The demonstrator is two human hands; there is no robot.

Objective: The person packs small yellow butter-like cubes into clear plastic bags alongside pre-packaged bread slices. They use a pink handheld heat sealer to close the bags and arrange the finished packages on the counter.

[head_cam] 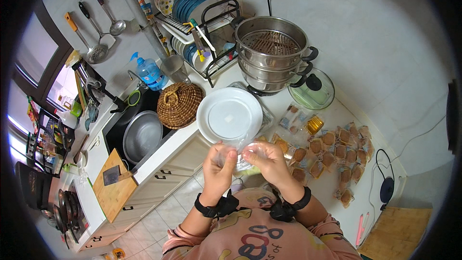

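Note:
My left hand (pixel 220 166) and my right hand (pixel 267 160) are close together in front of my chest. Both pinch a clear plastic wrapper (pixel 241 150) between thumb and fingers; whether anything is inside it I cannot tell. Just beyond my fingertips sits a round white plate (pixel 205 112) on the counter, with a small pale square piece (pixel 229 118) near its middle. To the right of my right hand lie several small brown cakes (pixel 328 138) in clear individual packets. A golden-coloured piece in a clear packet (pixel 314 125) rests behind them.
A stacked steel steamer (pixel 270 61) stands behind the plate, beside a glass lid (pixel 325 90). Left are a woven domed cover (pixel 180 106), a metal basin (pixel 143 137) in the sink and a wooden board (pixel 112 198) at the counter edge. A dish rack (pixel 216 18) stands at the back.

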